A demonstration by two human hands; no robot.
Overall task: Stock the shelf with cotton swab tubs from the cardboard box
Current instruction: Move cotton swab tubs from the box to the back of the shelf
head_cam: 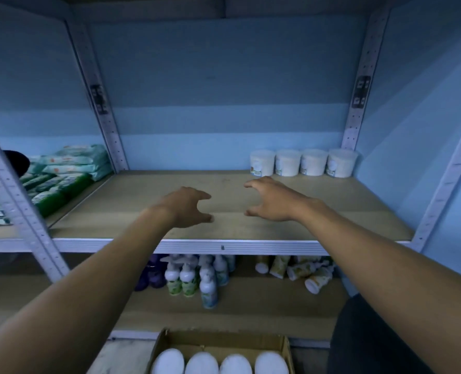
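Note:
Several white cotton swab tubs (303, 162) stand in a row at the back right of the wooden shelf (132, 201). My left hand (187, 206) and my right hand (271, 201) hover over the middle of the shelf, facing each other. Both have curled, spread fingers and hold nothing. At the bottom of the view the cardboard box (218, 344) stands open on the floor. Several white tub lids (220, 363) show inside it.
Green and white wipe packs (62, 174) lie stacked on the neighbouring shelf to the left. Pump bottles (194, 276) and tumbled tubes (299, 271) fill the shelf below. Perforated metal uprights (21, 206) frame the bay. A dark shape (364, 338) sits at lower right.

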